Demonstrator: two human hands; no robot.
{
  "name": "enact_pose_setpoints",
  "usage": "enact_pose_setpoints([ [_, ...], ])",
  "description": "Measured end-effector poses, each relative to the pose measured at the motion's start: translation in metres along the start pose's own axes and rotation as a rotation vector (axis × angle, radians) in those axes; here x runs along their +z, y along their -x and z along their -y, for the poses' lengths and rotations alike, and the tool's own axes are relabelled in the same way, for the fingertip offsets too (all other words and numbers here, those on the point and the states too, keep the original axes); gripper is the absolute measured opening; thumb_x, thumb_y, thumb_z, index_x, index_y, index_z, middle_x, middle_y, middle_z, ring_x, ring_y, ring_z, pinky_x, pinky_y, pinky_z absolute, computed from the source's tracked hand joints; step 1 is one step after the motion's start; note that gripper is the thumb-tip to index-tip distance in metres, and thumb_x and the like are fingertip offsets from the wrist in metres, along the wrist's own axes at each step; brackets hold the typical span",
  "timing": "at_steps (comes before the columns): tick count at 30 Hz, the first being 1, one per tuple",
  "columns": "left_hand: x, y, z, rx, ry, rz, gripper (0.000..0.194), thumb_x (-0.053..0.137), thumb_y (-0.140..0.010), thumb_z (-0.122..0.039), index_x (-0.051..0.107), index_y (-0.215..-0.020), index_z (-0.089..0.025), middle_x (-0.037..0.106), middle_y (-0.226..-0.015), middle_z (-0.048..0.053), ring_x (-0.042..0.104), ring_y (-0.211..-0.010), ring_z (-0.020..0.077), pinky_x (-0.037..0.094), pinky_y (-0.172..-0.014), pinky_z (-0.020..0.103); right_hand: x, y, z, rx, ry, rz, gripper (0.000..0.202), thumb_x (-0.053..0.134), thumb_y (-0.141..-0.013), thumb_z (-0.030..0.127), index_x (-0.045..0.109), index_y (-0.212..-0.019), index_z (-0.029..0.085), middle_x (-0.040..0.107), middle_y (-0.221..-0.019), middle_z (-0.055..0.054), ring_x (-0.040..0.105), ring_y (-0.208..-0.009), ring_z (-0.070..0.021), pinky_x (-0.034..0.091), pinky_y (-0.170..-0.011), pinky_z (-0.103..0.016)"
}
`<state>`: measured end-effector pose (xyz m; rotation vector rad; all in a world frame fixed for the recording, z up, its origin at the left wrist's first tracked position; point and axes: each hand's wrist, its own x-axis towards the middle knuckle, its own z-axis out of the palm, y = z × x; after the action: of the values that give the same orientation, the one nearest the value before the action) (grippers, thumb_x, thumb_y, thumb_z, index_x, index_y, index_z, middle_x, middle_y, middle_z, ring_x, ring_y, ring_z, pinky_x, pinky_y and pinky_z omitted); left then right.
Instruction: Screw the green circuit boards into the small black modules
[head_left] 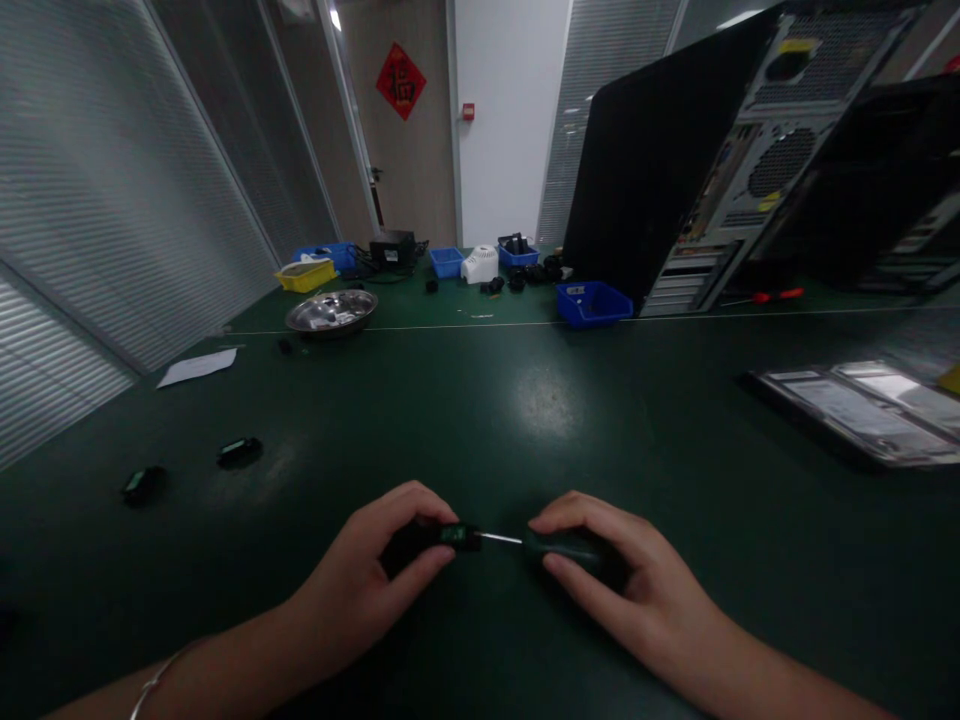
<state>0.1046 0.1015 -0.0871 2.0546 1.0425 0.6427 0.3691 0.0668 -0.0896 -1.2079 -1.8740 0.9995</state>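
Nearest, the left hand (pixel 409 555) has its grip clamped on a small dark piece (pixel 457 538), thumb and fingers pinching its left end so that the right end, where green shows, is exposed. The right hand (pixel 615 560) has its grip closed round the handle of a screwdriver (pixel 574 547), whose shaft points left. The tip meets the piece, or nearly; I cannot tell which. Holding both in one line between the hands probably steadies the piece against the tool. Whether the piece rests on the green surface (pixel 450 400) or hangs just above is unclear.

Farther left lie two similar pieces (pixel 240 453), apart from each other; to the right, drives (pixel 877 405) lie flat, side by side. Both groups are well aside from the hands. Beyond are a paper (pixel 197 367), a metal bowl (pixel 332 312) and a blue bin (pixel 592 303) near a computer case (pixel 667 170). The tilted-looking case hides what is behind it. Along the back stand a white housing (pixel 481 264) and a yellow tray (pixel 305 275).
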Motion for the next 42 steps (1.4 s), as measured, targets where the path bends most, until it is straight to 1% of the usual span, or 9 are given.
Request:
enact_pose_setpoints([
  [10,0.0012,0.0016,0.0031,0.092,0.044,-0.010,0.019,0.062,-0.087,-0.015,0.065,-0.105,-0.022,0.066,-0.097,0.005,0.063,-0.088,0.0184,0.052,-0.078,0.031,0.0010,-0.0013,0.0037,-0.044,-0.011,0.017,0.014,0.059,-0.090,0.018,0.065,-0.102,0.021,0.070,-0.097,-0.006,0.067,-0.090,-0.0218,0.054,-0.079,-0.034],
  [13,0.0014,0.0019,0.0026,0.077,0.069,-0.021,0.020,0.063,-0.086,-0.015,0.066,-0.105,-0.022,0.067,-0.096,0.004,0.063,-0.087,0.0181,0.051,-0.077,0.030,0.0008,-0.0016,0.0040,-0.045,-0.020,0.022,0.015,0.060,-0.090,0.016,0.065,-0.102,0.021,0.069,-0.099,-0.006,0.067,-0.092,-0.0216,0.053,-0.080,-0.034],
  [19,-0.0005,0.0002,-0.0004,0.031,0.116,0.012,0.017,0.065,-0.085,-0.017,0.069,-0.101,-0.021,0.067,-0.092,0.004,0.063,-0.083,0.0176,0.050,-0.073,0.029,0.0007,-0.0024,0.0055,-0.054,-0.036,0.019,0.013,0.059,-0.090,0.016,0.065,-0.101,0.020,0.069,-0.097,-0.007,0.067,-0.090,-0.0219,0.053,-0.079,-0.035],
  [23,0.0015,0.0006,0.0022,0.040,0.080,0.004,0.018,0.065,-0.084,-0.016,0.069,-0.101,-0.021,0.067,-0.092,0.004,0.063,-0.082,0.0171,0.051,-0.072,0.028,0.0012,-0.0013,0.0041,-0.083,-0.016,0.038,0.016,0.058,-0.090,0.013,0.064,-0.103,0.020,0.068,-0.099,-0.007,0.066,-0.093,-0.0214,0.054,-0.081,-0.035],
  [28,0.0050,0.0023,0.0060,0.091,0.023,-0.012,0.018,0.063,-0.084,-0.014,0.068,-0.101,-0.020,0.067,-0.093,0.005,0.064,-0.082,0.0170,0.051,-0.072,0.028,0.0015,-0.0012,0.0033,-0.141,-0.012,0.045,0.019,0.057,-0.091,0.010,0.064,-0.104,0.021,0.068,-0.101,-0.007,0.065,-0.095,-0.0208,0.054,-0.082,-0.034],
  [31,0.0029,0.0019,0.0045,0.048,0.078,0.015,0.017,0.065,-0.084,-0.015,0.069,-0.099,-0.021,0.067,-0.091,0.004,0.064,-0.081,0.0171,0.051,-0.072,0.028,0.0018,-0.0017,0.0050,-0.106,-0.043,0.038,0.016,0.058,-0.090,0.012,0.064,-0.102,0.021,0.068,-0.100,-0.007,0.066,-0.094,-0.0212,0.054,-0.081,-0.034],
  [37,-0.0043,-0.0027,0.0043,-0.060,0.264,0.088,0.014,0.066,-0.085,-0.020,0.070,-0.098,-0.021,0.066,-0.093,0.004,0.062,-0.083,0.0177,0.050,-0.074,0.029,0.0001,-0.0027,0.0086,-0.012,-0.097,0.041,0.013,0.060,-0.090,0.018,0.066,-0.102,0.019,0.069,-0.098,-0.007,0.066,-0.093,-0.0226,0.053,-0.082,-0.036],
  [40,-0.0044,-0.0039,0.0051,-0.071,0.337,0.092,0.014,0.067,-0.085,-0.020,0.070,-0.098,-0.021,0.065,-0.093,0.004,0.062,-0.084,0.0174,0.050,-0.074,0.029,-0.0003,-0.0031,0.0088,0.004,-0.117,0.049,0.013,0.060,-0.091,0.020,0.066,-0.102,0.019,0.069,-0.098,-0.007,0.066,-0.093,-0.0231,0.052,-0.082,-0.037],
  [42,-0.0031,-0.0034,0.0047,-0.077,0.327,0.067,0.015,0.067,-0.085,-0.020,0.070,-0.099,-0.021,0.065,-0.093,0.004,0.063,-0.084,0.0178,0.050,-0.074,0.030,0.0000,-0.0032,0.0084,0.001,-0.117,0.049,0.013,0.060,-0.091,0.020,0.066,-0.103,0.019,0.069,-0.099,-0.007,0.066,-0.093,-0.0229,0.052,-0.082,-0.037],
])
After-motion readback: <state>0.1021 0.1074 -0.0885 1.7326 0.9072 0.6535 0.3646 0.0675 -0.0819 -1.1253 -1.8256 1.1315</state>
